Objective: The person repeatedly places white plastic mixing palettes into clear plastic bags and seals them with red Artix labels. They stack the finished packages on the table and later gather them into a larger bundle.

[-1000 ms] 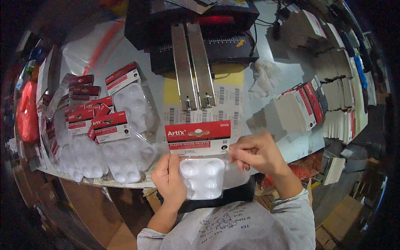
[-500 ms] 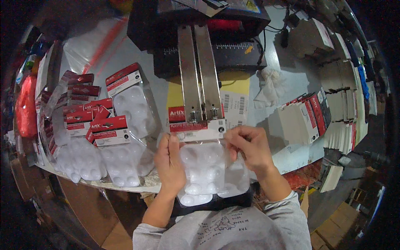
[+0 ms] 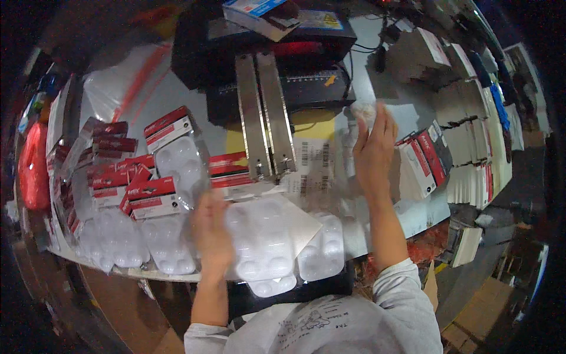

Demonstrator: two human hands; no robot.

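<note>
A bagged white plastic mixing palette (image 3: pixel 259 236) lies before me, its red and white header card (image 3: pixel 229 168) partly under two metal bars (image 3: pixel 265 118) of a black machine. Beside the palette's left edge is my left hand (image 3: pixel 212 233), smeared by motion, so its grip cannot be made out. My right hand (image 3: pixel 376 144) is stretched forward with thumb and fingers apart, at a crumpled white cloth (image 3: pixel 364 111). The hand partly covers the cloth, and whether they touch is unclear. Another white palette (image 3: pixel 321 248) lies to the right of the bagged one.
Several bagged palettes with red cards (image 3: pixel 153 197) are heaped at the left. Right of my right hand stands a stack of header cards (image 3: pixel 421 162), with grey card stacks (image 3: pixel 463 141) beyond. A yellow sheet (image 3: pixel 236 138) and barcode labels (image 3: pixel 315 159) lie under the bars.
My right hand has left the header card and moved forward and right to the cloth. My left hand has shifted slightly left. The header card has slid left relative to the bars.
</note>
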